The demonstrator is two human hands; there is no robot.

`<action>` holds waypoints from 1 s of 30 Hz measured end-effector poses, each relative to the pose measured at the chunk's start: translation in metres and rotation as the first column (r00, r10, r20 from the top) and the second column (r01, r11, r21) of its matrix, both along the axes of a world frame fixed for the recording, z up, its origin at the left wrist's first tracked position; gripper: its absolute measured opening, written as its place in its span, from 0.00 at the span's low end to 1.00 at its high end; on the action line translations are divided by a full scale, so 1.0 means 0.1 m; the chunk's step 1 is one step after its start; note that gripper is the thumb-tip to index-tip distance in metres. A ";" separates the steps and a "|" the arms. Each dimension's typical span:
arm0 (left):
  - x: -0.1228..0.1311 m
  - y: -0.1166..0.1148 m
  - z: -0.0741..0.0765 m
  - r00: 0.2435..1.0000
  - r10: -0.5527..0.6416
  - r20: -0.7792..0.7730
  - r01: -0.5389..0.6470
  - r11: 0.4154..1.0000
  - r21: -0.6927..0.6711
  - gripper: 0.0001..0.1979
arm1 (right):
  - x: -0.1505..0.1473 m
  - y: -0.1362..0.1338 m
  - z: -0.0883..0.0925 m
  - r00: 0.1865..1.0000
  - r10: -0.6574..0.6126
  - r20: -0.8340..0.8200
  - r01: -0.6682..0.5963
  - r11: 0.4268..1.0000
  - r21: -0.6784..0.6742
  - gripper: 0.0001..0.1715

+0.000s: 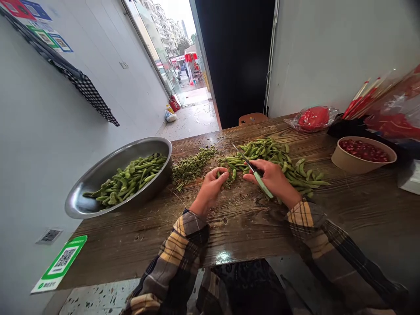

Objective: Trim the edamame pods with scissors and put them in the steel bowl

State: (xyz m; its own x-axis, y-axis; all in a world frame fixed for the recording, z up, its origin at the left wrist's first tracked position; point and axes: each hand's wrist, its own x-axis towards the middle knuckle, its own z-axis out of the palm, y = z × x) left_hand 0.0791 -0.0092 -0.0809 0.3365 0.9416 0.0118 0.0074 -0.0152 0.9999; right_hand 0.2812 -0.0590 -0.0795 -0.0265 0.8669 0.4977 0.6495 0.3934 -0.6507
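My left hand (212,187) is closed in a pinch over the table, with a green soybean pod (218,174) partly showing between thumb and fingers. Other pods lie just beyond its fingertips. My right hand (271,177) grips scissors (263,185) with a light-green handle; their thin blade points up and left, over the edge of a heap of soybean pods (267,151). How far the blades are apart cannot be made out. To the left of the heap is a pile of small green trimmings (193,165).
A large metal bowl (77,205) with green pods stands tilted at the left. At the right are a paper bowl (349,164) of red seeds, a red bagged item (313,118) and red-tipped sticks (359,98). A QR-code card (62,262) sits at the table's left edge.
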 end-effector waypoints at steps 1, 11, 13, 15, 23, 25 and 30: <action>-0.05 -0.03 0.01 0.998 0.008 0.057 -0.005 0.999 -0.051 0.15 | -0.01 -0.01 -0.01 0.999 0.019 0.025 -0.019 1.000 -0.016 0.23; -0.13 -0.11 -0.04 0.994 -0.017 0.112 0.019 1.000 -0.013 0.13 | -0.07 -0.03 -0.12 0.954 0.247 0.172 -0.219 0.961 -0.167 0.31; -0.13 -0.13 -0.03 0.997 -0.047 0.053 0.045 0.998 0.039 0.13 | -0.09 -0.03 -0.13 0.952 0.252 0.172 -0.223 0.960 -0.173 0.31; -0.13 -0.15 -0.01 0.998 -0.061 0.014 0.060 0.996 0.065 0.13 | -0.10 -0.04 -0.13 0.952 0.255 0.170 -0.227 0.959 -0.169 0.29; -0.12 -0.17 0.01 0.994 -0.030 -0.105 0.040 0.995 0.094 0.13 | -0.11 -0.06 -0.16 0.951 0.240 0.197 -0.216 0.967 -0.135 0.25; -0.12 -0.17 0.01 0.995 -0.003 -0.102 0.013 0.995 0.095 0.12 | -0.11 -0.06 -0.18 0.946 0.245 0.214 -0.223 0.967 -0.120 0.25; -0.14 -0.14 0.01 0.996 0.056 0.074 -0.049 0.995 -0.091 0.15 | -0.10 -0.04 -0.20 0.945 0.245 0.215 -0.229 0.969 -0.095 0.22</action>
